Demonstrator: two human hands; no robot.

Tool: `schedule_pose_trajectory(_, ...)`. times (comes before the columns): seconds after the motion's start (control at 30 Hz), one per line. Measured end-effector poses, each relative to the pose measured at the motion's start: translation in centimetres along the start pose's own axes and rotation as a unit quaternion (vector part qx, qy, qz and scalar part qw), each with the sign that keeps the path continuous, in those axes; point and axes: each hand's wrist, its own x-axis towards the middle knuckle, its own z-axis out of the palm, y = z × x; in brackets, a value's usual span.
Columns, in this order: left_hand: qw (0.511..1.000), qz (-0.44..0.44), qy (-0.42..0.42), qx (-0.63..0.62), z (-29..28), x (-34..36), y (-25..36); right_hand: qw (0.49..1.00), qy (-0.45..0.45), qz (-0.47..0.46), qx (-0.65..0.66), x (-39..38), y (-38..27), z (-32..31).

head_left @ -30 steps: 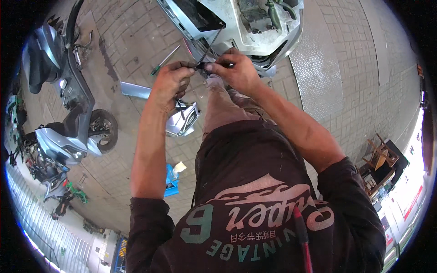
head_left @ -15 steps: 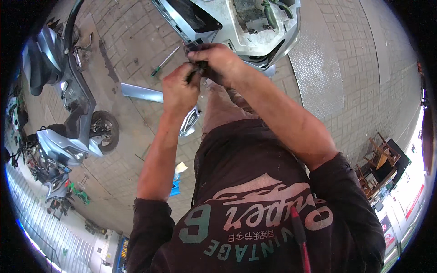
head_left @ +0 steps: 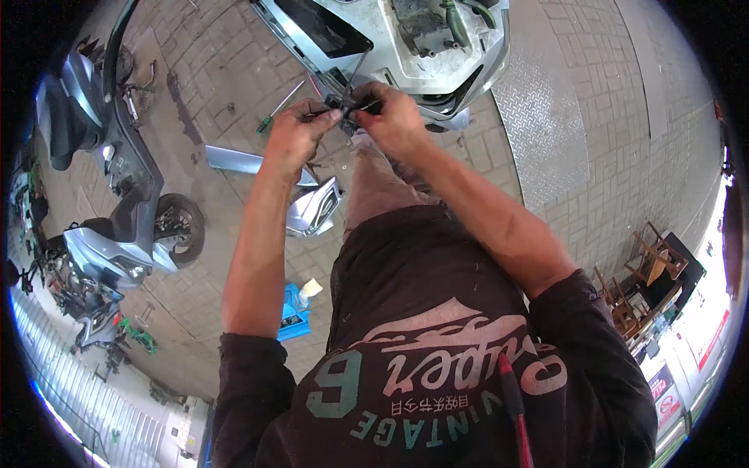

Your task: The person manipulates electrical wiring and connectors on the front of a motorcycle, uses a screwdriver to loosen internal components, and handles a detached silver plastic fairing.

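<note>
My left hand and my right hand meet just beside the silver-and-white scooter body. Between their fingertips is a small black part, perhaps a connector; its exact kind is too small to make out. Both hands are closed in a pinch on it, thumbs facing each other. A thin dark cable runs from near the fingers up toward the scooter body. My fingers cover some of the black part.
A green-handled screwdriver lies on the paving left of my hands. Silver panels and a blue tray rest nearby. Another scooter stands at left. A metal tread plate lies right; wooden stools stand farther off.
My hands have drawn a little apart and turned, so the black part shows more between the fingertips. My left forearm has shifted left, uncovering more of the blue tray and loose panel.
</note>
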Motion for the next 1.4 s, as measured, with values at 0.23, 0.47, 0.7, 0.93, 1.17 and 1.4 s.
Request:
schedule_pose_trajectory(0.23,0.895,0.209,0.128,0.373,1.3,-1.0,1.3,0.96,0.015,0.058,0.275,1.1,-2.7,2.3)
schedule_pose_trajectory(0.47,0.914,0.25,0.223,0.228,1.5,-1.0,0.6,0.751,-0.074,0.253,0.605,3.8,-4.3,0.4)
schedule_pose_trajectory(0.7,0.948,0.164,0.045,0.27,-1.0,1.9,-0.9,0.99,-0.04,0.133,-0.017,1.8,-3.2,-1.6)
schedule_pose_trajectory(0.93,0.99,-0.076,-0.08,-0.09,-0.4,2.2,1.6,0.993,0.043,0.028,0.103,2.0,-0.5,0.0)
schedule_pose_trajectory(1.17,0.999,0.046,-0.007,-0.021,1.1,2.8,1.6,0.987,-0.049,0.091,0.121,2.6,-1.7,-1.2)
schedule_pose_trajectory(1.4,0.989,0.065,0.119,0.053,-1.1,1.8,1.7,0.955,-0.105,-0.268,-0.075,-5.0,-10.3,-6.0)
